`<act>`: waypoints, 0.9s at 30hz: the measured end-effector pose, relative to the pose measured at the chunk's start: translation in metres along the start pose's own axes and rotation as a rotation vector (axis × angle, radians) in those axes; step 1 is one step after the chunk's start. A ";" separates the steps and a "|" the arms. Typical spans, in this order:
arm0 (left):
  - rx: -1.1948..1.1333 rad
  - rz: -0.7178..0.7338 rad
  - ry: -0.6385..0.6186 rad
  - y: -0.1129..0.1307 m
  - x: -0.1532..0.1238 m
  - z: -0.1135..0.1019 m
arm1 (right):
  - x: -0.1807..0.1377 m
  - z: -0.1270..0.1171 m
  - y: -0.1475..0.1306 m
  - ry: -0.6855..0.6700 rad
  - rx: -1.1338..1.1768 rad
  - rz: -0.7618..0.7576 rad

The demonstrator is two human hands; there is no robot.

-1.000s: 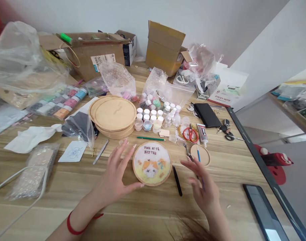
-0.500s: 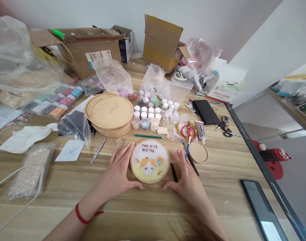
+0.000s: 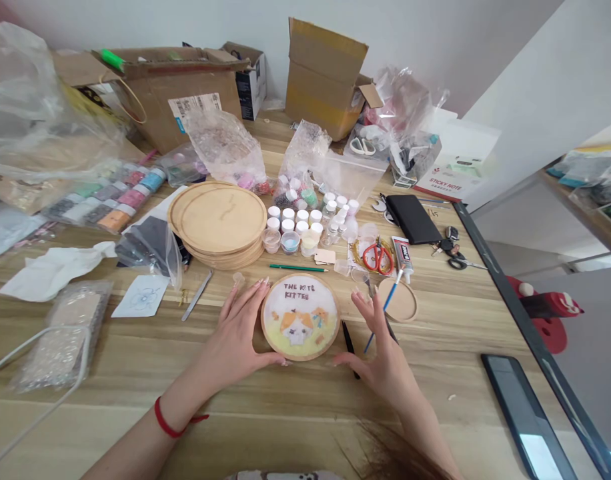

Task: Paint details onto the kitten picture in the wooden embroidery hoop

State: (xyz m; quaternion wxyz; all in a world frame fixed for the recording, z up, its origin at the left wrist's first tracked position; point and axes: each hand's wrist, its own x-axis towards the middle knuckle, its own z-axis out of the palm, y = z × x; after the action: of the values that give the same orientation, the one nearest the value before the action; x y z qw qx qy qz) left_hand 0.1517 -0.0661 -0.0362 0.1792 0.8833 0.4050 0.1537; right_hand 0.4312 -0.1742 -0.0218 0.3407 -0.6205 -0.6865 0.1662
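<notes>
A round wooden hoop (image 3: pixel 300 317) lies flat on the wooden table (image 3: pixel 135 380). It frames a picture of an orange and white kitten under the words "THE KITE KITTEN". My left hand (image 3: pixel 235 343) rests open against the hoop's left rim, fingers spread and thumb at the lower edge. My right hand (image 3: pixel 383 363) is just right of the hoop, fingers apart, thumb near the lower right rim. A thin blue-tipped pen (image 3: pixel 393 287) is tucked between its fingers. A black pen (image 3: pixel 348 333) lies between the hoop and my right hand.
Behind the hoop are a green pencil (image 3: pixel 298 268), small white-capped jars (image 3: pixel 295 223), stacked wooden discs (image 3: pixel 220 223), tweezers (image 3: pixel 198 303), red scissors (image 3: pixel 377 257), a glue tube (image 3: pixel 403 257) and a small wooden ring (image 3: pixel 405 303). Boxes (image 3: pixel 325 80) and bags fill the back. A dark tablet (image 3: pixel 520 407) lies right.
Both hands came down from above the table to either side of the hoop. The right hand brought the blue-tipped pen with it, and the pen now points away to the right.
</notes>
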 end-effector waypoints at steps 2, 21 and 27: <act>0.012 0.000 -0.007 0.000 0.000 0.000 | -0.003 -0.007 -0.004 0.069 0.110 -0.040; 0.069 0.098 0.045 -0.002 -0.002 -0.003 | -0.004 -0.034 -0.013 0.530 0.638 0.151; 0.068 0.120 0.042 -0.003 -0.003 -0.004 | -0.001 -0.032 -0.009 0.512 0.619 0.156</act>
State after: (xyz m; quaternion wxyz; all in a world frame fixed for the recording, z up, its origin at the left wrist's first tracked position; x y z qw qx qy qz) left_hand 0.1460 -0.0662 -0.0339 0.1308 0.9083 0.3597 0.1689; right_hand 0.4460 -0.1824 0.0065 0.6575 -0.5602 -0.4481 0.2302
